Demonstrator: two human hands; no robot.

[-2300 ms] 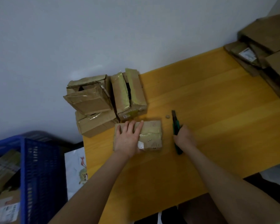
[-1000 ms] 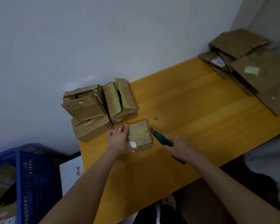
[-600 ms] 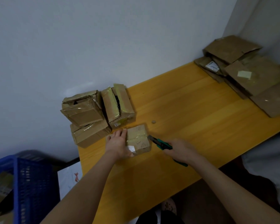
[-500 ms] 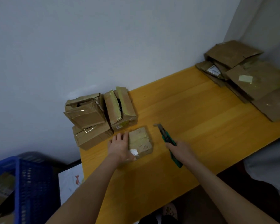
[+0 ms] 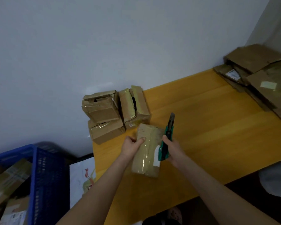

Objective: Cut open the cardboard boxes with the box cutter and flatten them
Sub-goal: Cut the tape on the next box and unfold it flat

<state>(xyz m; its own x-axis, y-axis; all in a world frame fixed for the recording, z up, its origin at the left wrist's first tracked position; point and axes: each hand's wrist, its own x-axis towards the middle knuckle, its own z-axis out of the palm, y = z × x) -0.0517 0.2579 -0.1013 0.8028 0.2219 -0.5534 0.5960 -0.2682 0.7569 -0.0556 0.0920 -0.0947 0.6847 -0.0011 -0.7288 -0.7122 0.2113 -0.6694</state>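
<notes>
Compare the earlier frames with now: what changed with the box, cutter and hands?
The left hand, earlier flat on the taped box, now grips its left edge and has drawn it nearer, turned lengthwise. The right hand has brought the box cutter beside the box's right side, blade pointing away. The stacked boxes and flattened cardboard stayed put.

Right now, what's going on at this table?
A person holds a tape-wrapped brown cardboard box at the yellow wooden table, left hand gripping its left side. The right hand holds a green-handled box cutter against the box's right side, tip pointing away toward the wall, not cutting. More taped cardboard boxes are stacked by the wall; flattened brown cardboard lies piled at the far right.
</notes>
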